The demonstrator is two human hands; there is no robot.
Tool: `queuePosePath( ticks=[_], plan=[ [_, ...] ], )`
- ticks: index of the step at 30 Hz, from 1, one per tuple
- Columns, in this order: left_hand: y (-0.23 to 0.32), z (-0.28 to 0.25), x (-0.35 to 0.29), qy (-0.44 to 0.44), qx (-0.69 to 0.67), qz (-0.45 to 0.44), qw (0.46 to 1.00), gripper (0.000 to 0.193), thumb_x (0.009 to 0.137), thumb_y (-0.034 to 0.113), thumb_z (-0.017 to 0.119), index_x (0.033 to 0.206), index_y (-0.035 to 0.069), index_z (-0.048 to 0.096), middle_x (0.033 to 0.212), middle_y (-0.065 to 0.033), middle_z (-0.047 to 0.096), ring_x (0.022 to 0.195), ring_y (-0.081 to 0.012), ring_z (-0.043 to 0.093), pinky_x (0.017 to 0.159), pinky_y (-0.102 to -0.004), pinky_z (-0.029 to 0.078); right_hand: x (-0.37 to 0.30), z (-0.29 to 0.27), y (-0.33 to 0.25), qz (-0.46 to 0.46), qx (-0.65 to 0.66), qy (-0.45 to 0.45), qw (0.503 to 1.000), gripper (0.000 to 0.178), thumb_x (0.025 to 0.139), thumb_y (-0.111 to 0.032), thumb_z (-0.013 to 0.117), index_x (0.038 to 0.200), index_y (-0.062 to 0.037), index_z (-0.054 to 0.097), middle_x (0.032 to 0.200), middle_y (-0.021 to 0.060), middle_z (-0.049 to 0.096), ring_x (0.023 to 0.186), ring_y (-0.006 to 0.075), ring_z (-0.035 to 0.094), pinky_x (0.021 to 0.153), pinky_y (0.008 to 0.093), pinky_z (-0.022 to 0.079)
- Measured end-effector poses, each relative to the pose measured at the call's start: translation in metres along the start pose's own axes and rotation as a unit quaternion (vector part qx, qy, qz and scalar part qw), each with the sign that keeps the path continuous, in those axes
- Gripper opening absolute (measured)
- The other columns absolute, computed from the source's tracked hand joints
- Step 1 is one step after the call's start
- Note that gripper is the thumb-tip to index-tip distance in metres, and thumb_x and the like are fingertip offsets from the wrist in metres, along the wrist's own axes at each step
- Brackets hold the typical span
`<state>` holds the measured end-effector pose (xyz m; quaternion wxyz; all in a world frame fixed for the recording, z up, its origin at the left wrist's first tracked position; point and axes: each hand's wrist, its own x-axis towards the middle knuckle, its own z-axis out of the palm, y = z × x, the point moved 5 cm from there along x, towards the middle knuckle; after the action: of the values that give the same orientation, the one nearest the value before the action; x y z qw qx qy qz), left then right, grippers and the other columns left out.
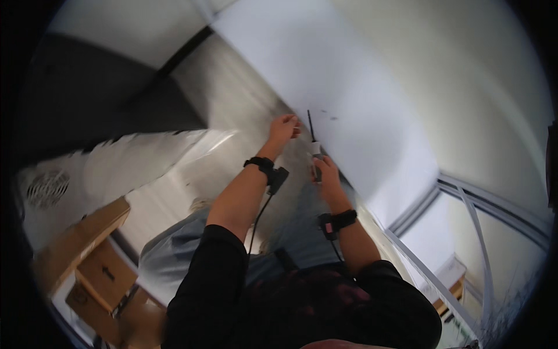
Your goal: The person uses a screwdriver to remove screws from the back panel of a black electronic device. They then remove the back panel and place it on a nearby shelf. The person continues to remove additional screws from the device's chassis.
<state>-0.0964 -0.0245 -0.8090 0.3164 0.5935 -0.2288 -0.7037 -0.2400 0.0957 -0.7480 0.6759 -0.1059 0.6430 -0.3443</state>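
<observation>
My right hand is closed around the grey-and-white handle of a screwdriver. Its long thin black shaft points up and away, close to the face of a large white panel. To the left of it, my left hand hovers by the panel's lower left edge. The fingers there are curled together, with something small and pale at their tips that is too blurred to name. Two small dark marks show on the panel just right of the shaft's tip. Each wrist wears a black strap with a small cabled box.
Cardboard boxes stand at the lower left, beside a pale casing with a round vent. A black surface lies at the upper left. Metal frame bars run along the right. Grey floor shows below the panel.
</observation>
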Motion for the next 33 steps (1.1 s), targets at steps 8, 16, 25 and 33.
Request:
queuePosePath(
  ticks=[8, 16, 25, 33],
  plan=[
    [0.066, -0.159, -0.112, 0.114, -0.122, 0.048, 0.985, 0.028, 0.096, 0.016, 0.034, 0.113, 0.003, 0.052, 0.102, -0.0110, 0.064, 0.083, -0.0211, 0.066, 0.070, -0.0280, 0.054, -0.040, 0.159, 0.024, -0.016, -0.115, -0.249, 0.961, 0.024, 0.086, -0.025, 0.058, 0.097, -0.0041, 0.052, 0.069, 0.0026, 0.052, 0.054, 0.0111, 0.050, 0.048, 0.0263, 0.038],
    [0.093, -0.235, -0.174, 0.157, -0.133, 0.056, 0.977, 0.025, 0.096, 0.018, 0.038, 0.113, 0.005, 0.051, 0.096, -0.0103, 0.064, 0.076, -0.0215, 0.066, 0.063, -0.0289, 0.055, -0.087, 0.227, 0.041, 0.012, -0.101, -0.290, 0.952, 0.038, 0.085, -0.025, 0.055, 0.113, -0.0032, 0.041, 0.078, 0.0052, 0.057, 0.056, 0.0115, 0.051, 0.049, 0.0262, 0.039],
    [0.095, -0.262, -0.158, 0.097, -0.117, 0.049, 0.987, 0.026, 0.097, 0.020, 0.037, 0.114, 0.004, 0.048, 0.097, -0.0099, 0.062, 0.082, -0.0232, 0.065, 0.069, -0.0308, 0.055, -0.090, 0.245, 0.051, -0.022, -0.064, -0.248, 0.966, 0.035, 0.085, -0.025, 0.056, 0.113, -0.0055, 0.045, 0.081, 0.0066, 0.059, 0.055, 0.0112, 0.053, 0.047, 0.0249, 0.039],
    [0.103, -0.267, -0.151, 0.086, -0.104, 0.032, 0.990, 0.024, 0.097, 0.019, 0.039, 0.112, 0.004, 0.050, 0.095, -0.0085, 0.062, 0.085, -0.0239, 0.065, 0.075, -0.0337, 0.055, -0.068, 0.248, 0.069, -0.080, 0.030, -0.199, 0.976, 0.034, 0.085, -0.017, 0.058, 0.115, -0.0046, 0.049, 0.084, 0.0087, 0.061, 0.051, 0.0102, 0.052, 0.043, 0.0235, 0.039]
  ],
)
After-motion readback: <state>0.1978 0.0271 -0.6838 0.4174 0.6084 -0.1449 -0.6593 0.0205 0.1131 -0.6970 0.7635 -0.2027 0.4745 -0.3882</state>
